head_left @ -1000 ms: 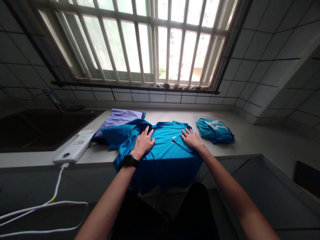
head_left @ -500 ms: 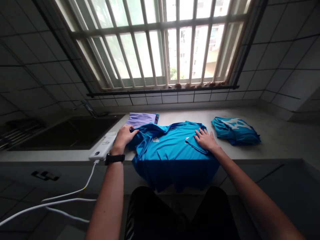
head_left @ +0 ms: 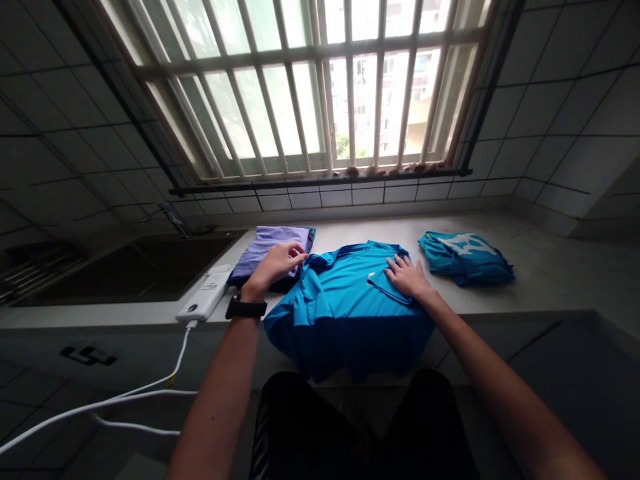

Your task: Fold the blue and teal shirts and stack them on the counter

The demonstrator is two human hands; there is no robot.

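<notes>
A blue T-shirt (head_left: 360, 287) lies across the counter, its lower part hanging over the front edge. My left hand (head_left: 277, 263) pinches the shirt's left side near the shoulder, where the fabric is lifted and bunched. Flat on the shirt's right side rests my right hand (head_left: 406, 275), fingers spread, next to a folded-in sleeve. A small white logo shows beside the right hand. Behind and left of my left hand is a folded purple garment (head_left: 273, 239), partly covered by that hand.
A folded blue garment with a white print (head_left: 467, 257) sits on the right of the counter (head_left: 540, 267). On the left are a dark sink (head_left: 135, 267) with a faucet (head_left: 175, 219) and a white power bank (head_left: 204, 293) with a cable (head_left: 183, 357). A barred window stands behind.
My left hand has moved right, drawing the shirt's left side inward. More of the purple garment now shows, and the shirt's left-hand print is covered. The right hand stays on the shirt.
</notes>
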